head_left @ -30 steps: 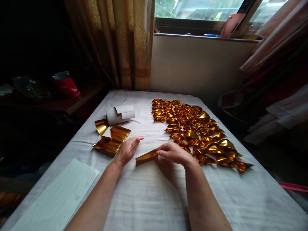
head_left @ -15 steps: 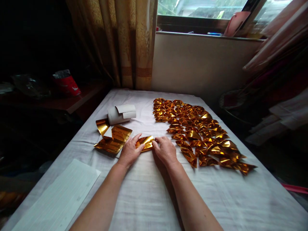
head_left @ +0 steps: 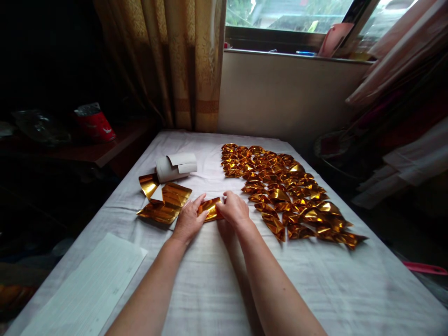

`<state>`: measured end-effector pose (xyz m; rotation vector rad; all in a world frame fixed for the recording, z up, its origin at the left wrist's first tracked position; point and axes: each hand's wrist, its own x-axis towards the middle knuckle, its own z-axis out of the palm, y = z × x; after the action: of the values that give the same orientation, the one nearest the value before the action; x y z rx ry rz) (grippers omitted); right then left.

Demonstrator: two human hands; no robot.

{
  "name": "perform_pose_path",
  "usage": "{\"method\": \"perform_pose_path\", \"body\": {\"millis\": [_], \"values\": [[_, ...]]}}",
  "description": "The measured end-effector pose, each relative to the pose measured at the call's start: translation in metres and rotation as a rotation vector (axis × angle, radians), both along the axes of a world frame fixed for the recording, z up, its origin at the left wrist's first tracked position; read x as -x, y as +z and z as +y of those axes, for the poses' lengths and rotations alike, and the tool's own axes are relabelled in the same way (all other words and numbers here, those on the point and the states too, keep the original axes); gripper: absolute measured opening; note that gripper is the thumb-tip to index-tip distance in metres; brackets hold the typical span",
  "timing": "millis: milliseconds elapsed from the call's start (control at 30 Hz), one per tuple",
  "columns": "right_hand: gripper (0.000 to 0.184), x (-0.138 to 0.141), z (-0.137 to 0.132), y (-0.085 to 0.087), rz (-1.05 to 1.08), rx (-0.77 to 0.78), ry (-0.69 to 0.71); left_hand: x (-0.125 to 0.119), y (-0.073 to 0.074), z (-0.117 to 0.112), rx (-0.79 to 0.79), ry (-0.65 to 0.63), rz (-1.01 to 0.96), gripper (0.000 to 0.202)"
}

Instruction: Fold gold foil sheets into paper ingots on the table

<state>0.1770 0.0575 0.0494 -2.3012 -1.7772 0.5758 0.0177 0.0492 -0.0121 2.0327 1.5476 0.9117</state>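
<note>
A strip of shiny gold foil paper (head_left: pixel 211 209) lies on the table between my hands. My left hand (head_left: pixel 189 218) rests on its left end, fingers stretched out and thumb apart, pressing it down. At the foil's right end, my right hand (head_left: pixel 235 208) has its fingers bent together and grips the edge. Loose gold foil sheets (head_left: pixel 168 205) lie just left of my left hand. To the right are rows of folded gold foil pieces (head_left: pixel 280 186) with pointed ends.
A white paper roll (head_left: pixel 175 167) stands behind the loose sheets. A pale lined paper sheet (head_left: pixel 87 289) lies at the table's left front. A red container (head_left: pixel 96 125) sits on a dark side table. Curtains (head_left: pixel 189 60) hang behind; clothes (head_left: pixel 413 154) hang at right.
My right hand has moved slightly left and over the foil's right end, its fingers now more bent. My left hand has stayed in place. The view has shifted a little.
</note>
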Motion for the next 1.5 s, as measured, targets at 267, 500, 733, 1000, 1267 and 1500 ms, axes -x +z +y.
{"method": "perform_pose_path", "body": {"millis": [267, 500, 733, 1000, 1267, 1500], "values": [[0.024, -0.008, 0.008, -0.010, 0.195, -0.013, 0.049, 0.002, -0.007, 0.002, -0.105, -0.036, 0.025, 0.052], [0.019, -0.025, -0.022, -0.037, 0.703, -0.323, 0.120, 0.001, 0.006, -0.002, -0.116, -0.085, -0.034, 0.045], [0.025, -0.035, -0.041, -0.044, 0.960, -0.339, 0.099, -0.004, 0.014, -0.005, -0.055, -0.113, -0.048, 0.011], [0.039, -0.044, -0.035, -0.043, 0.903, -0.322, 0.056, -0.005, 0.016, -0.005, 0.059, -0.107, -0.069, 0.016], [0.034, -0.048, -0.034, -0.039, 0.891, -0.304, 0.084, -0.002, 0.023, -0.006, 0.087, -0.122, -0.108, 0.017], [0.032, -0.050, -0.033, -0.038, 0.931, -0.302, 0.093, 0.000, 0.020, -0.005, 0.094, -0.112, -0.148, 0.017]]}}
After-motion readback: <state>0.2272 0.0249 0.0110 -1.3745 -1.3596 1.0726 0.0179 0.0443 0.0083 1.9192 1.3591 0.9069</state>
